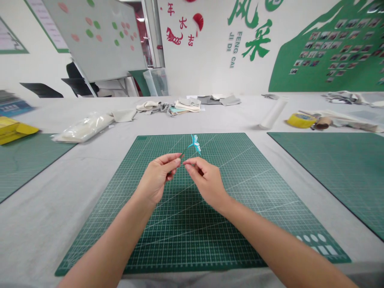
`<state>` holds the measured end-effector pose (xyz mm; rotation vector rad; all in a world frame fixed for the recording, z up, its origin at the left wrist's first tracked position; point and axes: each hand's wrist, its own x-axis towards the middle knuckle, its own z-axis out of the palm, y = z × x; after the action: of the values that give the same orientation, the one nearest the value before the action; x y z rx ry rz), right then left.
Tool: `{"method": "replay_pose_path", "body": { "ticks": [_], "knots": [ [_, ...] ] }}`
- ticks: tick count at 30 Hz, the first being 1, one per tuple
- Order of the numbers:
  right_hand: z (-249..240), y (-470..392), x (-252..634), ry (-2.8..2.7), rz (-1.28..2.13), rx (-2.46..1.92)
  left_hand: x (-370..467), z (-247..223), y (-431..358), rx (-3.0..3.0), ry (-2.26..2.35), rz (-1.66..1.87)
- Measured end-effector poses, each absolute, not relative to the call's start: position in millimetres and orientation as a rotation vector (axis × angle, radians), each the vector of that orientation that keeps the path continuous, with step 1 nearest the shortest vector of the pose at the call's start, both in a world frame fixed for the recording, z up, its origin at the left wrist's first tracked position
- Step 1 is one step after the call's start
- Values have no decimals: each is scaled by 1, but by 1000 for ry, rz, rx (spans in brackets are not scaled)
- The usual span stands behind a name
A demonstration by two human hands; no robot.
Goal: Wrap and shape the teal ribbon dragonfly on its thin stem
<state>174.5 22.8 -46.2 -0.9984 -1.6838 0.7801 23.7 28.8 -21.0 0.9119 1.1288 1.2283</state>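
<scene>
Between thumb and fingers, my left hand (157, 176) pinches the thin dark stem of a small artificial flower (195, 144). The flower head is turquoise with white parts, and it tilts up and to the right above the fingertips. My right hand (207, 179) is just to the right, its thumb and forefinger pressed together close to the stem. Whatever those fingertips hold, if anything, is too small to make out. Both hands are raised over a green gridded cutting mat (240, 232).
More cutting mats (336, 172) lie at both sides of the grey-covered table (99, 172). Toward the back are a clear plastic bag (87, 127), folded cloths (187, 105), a white roll (273, 115) and yellow tape (301, 120). A yellow packet (15, 130) lies at left.
</scene>
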Motion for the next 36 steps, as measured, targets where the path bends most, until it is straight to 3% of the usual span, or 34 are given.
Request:
{"method": "replay_pose_path", "body": {
  "ticks": [7, 10, 14, 24, 36],
  "knots": [
    [-40, 17, 186, -2165, -152, -1054, 24, -21, 29, 1042, 1216, 1244],
    [-40, 19, 188, -2260, -362, -992, 25, -20, 28, 1152, 1274, 1261],
    [-37, 21, 190, -2226, -199, -959, 27, -19, 26, 1324, 1358, 1284],
    [-29, 16, 184, -1840, 771, -978, 24, -19, 26, 1506, 1424, 1359],
    [-27, 19, 204, -2047, 17, -978, 21, -17, 25, 1806, 1552, 1253]
  ]
}}
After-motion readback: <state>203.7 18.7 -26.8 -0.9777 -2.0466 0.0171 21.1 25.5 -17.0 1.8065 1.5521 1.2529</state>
